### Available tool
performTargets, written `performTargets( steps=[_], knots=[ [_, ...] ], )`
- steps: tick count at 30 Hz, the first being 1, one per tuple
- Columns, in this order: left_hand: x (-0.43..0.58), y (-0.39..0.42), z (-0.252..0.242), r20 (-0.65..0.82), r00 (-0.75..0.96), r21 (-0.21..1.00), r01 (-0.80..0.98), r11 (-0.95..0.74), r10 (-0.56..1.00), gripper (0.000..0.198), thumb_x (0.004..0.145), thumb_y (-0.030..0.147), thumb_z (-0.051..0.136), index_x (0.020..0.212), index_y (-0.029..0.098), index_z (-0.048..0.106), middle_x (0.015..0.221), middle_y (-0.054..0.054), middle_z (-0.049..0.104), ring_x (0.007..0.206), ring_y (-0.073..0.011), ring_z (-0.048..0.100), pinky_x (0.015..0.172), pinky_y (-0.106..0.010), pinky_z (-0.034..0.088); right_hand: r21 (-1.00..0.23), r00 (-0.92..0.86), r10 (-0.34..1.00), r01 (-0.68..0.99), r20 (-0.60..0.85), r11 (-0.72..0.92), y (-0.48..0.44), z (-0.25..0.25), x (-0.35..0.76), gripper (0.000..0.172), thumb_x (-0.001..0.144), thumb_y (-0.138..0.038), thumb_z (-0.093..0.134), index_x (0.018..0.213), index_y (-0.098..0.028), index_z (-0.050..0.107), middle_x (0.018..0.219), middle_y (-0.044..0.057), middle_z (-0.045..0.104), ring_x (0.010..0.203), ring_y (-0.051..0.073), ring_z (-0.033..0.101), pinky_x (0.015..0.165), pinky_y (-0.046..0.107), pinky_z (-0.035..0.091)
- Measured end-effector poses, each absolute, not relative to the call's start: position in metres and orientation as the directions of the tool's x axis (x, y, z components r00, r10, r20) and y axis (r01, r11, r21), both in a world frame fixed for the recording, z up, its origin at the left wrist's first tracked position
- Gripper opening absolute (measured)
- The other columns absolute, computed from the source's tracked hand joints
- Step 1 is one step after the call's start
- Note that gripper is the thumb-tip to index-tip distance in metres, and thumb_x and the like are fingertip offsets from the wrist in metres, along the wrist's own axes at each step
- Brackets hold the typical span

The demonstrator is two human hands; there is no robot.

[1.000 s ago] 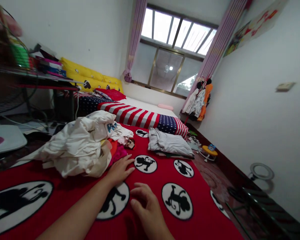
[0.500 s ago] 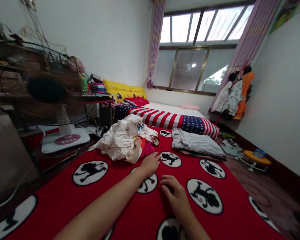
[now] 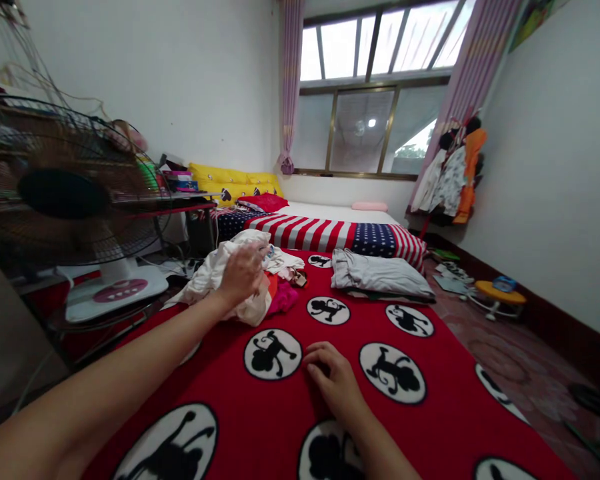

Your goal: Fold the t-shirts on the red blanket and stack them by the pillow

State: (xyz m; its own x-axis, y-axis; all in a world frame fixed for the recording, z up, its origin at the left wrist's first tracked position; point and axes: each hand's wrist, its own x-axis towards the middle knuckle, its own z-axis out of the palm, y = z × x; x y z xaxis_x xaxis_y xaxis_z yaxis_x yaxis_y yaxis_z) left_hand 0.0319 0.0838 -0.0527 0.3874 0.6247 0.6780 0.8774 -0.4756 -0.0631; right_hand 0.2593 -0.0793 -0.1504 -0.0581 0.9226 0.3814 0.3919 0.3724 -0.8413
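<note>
My left hand (image 3: 244,272) is over a heap of white clothes (image 3: 211,268) on the red blanket (image 3: 280,417). Its fingers are blurred against the cloth, so whether they grip it cannot be made out. Magenta cloth (image 3: 283,297) and an orange piece show at the heap's right side. Resting on the blanket, my right hand (image 3: 334,375) is empty, its fingers loosely curved and the thumb apart. A flattened stack of grey clothes (image 3: 380,275) lies farther back on the right, apart from both hands.
A running fan (image 3: 63,193) stands on the left by a cluttered desk. Behind the blanket is a bed with a striped, starred cover (image 3: 305,233). To the right, a yellow stool (image 3: 500,293) stands on the floor, and clothes (image 3: 453,177) hang near the window.
My left hand has risen from the blanket and moved left onto the white clothes. My right hand stays on the blanket. The view has turned slightly to the right.
</note>
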Motion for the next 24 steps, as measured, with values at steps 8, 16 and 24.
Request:
performTargets(
  steps=[8,16,24],
  knots=[
    [-0.042,0.121,-0.107,0.414,-0.060,0.495,0.852,-0.169,0.908,0.060,0.084,0.042,0.049,0.133,0.007,0.047,0.128,-0.019,0.058,0.121,-0.0306,0.054,0.099,-0.038,0.044,-0.845,-0.055,0.920,0.378,0.387,0.378,-0.075,-0.154,0.259,0.019,0.076,-0.011,0.053,0.076,-0.019,0.069,0.095,0.006,0.065,0.094,0.019,0.062,0.087,0.031,0.046],
    [-0.034,0.099,-0.081,0.482,-0.146,0.569,0.802,-0.182,0.864,0.040,0.083,0.033,0.048,0.113,0.011,0.063,0.109,-0.014,0.069,0.106,-0.0278,0.063,0.088,-0.034,0.049,-0.848,-0.012,0.901,0.331,0.434,0.413,-0.067,-0.162,0.260,0.013,0.074,-0.018,0.057,0.073,-0.020,0.070,0.088,0.006,0.067,0.089,0.020,0.062,0.086,0.033,0.046],
    [0.056,0.015,-0.013,0.639,-0.042,0.579,0.683,-0.445,0.768,0.042,0.094,0.039,0.037,0.112,0.014,0.066,0.107,-0.012,0.070,0.099,-0.0242,0.066,0.085,-0.030,0.049,-0.966,0.262,0.945,-0.116,0.196,0.233,-0.077,-0.159,0.263,0.052,0.067,-0.065,0.065,0.091,-0.018,0.065,0.091,0.008,0.069,0.078,0.022,0.067,0.068,0.035,0.053]
  ],
)
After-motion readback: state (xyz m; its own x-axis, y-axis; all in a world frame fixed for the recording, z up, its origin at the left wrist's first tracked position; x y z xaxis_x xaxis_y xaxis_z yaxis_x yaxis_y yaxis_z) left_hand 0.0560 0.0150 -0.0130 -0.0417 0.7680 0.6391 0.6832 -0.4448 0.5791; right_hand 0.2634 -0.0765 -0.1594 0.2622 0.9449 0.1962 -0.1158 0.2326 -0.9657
